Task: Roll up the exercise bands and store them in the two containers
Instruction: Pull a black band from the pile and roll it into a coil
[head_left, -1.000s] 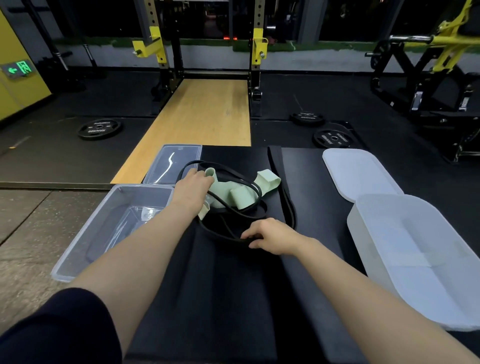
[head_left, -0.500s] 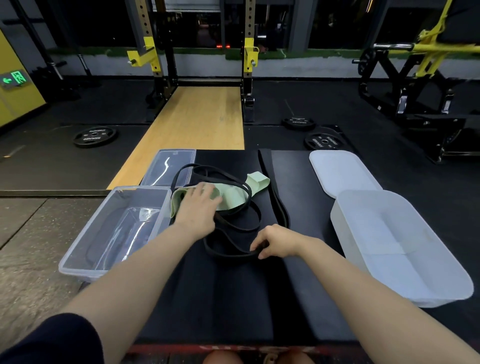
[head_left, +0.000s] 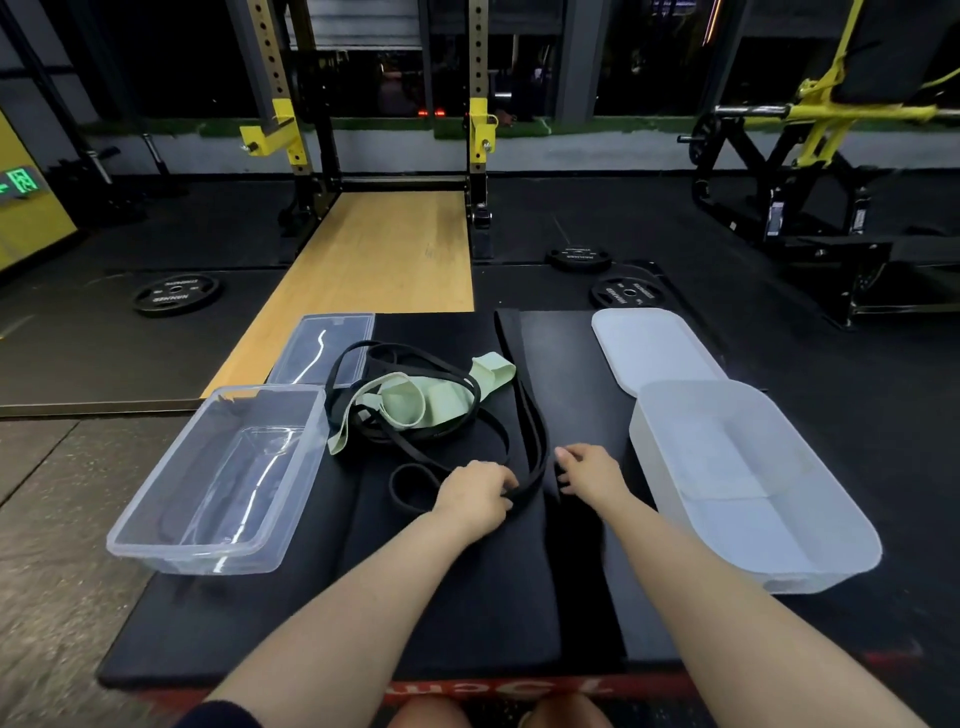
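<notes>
The left hand (head_left: 475, 496) has moved off the green band (head_left: 410, 402), where it rested half a second ago, to the near end of the long black band (head_left: 537, 457). Its fingers (head_left: 506, 491) are curled on that folded end at about 6 o'clock on the black mat (head_left: 467, 587). The right hand (head_left: 587, 470) has shifted to the right of the same end. Its fingers are loosely bent and grip nothing; whether the tips touch the band cannot be told.

Position of the work items:
- The long black band runs from the hands towards 12 o'clock, along the mat's centre line.
- The green band lies tangled with the looped black bands (head_left: 415, 452) at about 10 o'clock from the hands.
- The clear container (head_left: 156, 530) stands at 9 o'clock, empty, with its clear lid (head_left: 324, 345) beyond it.
- The white container (head_left: 852, 545) stands at 3 o'clock, empty, with its white lid (head_left: 649, 345) beyond it.

Assessment: the shift indicates that the long black band has been selected first. Rolling has not begun. No band is stored yet.
</notes>
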